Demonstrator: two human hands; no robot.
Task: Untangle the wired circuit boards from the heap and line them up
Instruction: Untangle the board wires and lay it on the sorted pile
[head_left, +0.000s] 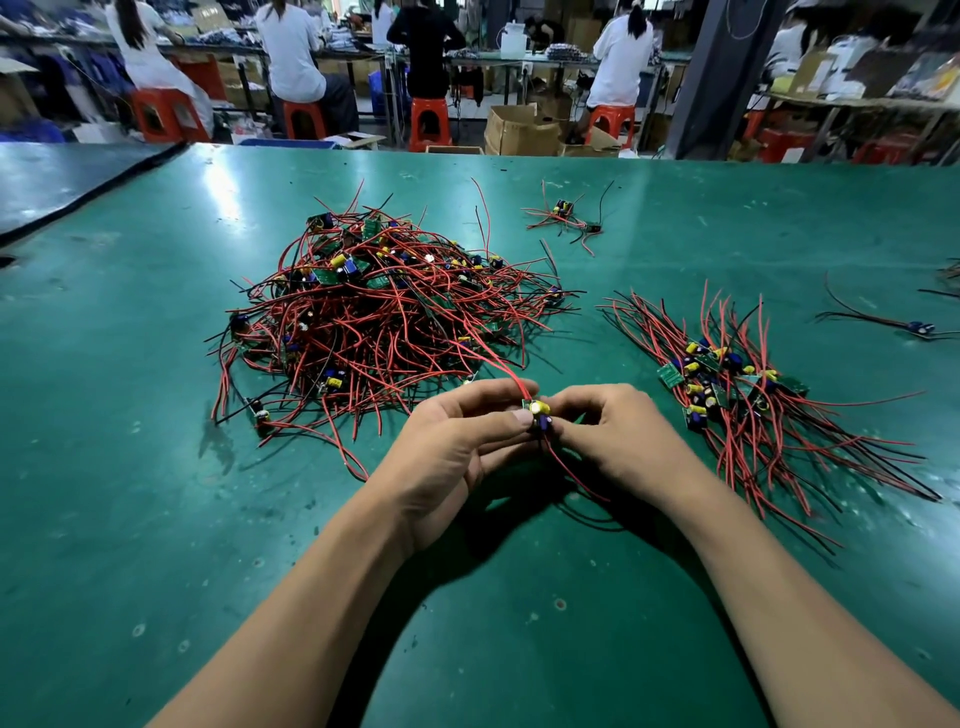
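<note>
A big tangled heap (384, 312) of small green circuit boards with red and black wires lies on the green table, left of centre. To the right lies a lined-up bundle (737, 389) of boards, wires fanned out. My left hand (457, 447) and my right hand (613, 431) meet in front of the heap and both pinch one small circuit board (540, 413) with a yellow and a blue part. One of its red wires (498, 364) runs up into the heap; another hangs down between my wrists.
A small cluster of boards (566, 218) lies at the back of the green table (156, 467). Single wired boards (919, 327) lie at the far right edge. Beyond the table, people sit on red stools (428, 122) among cardboard boxes.
</note>
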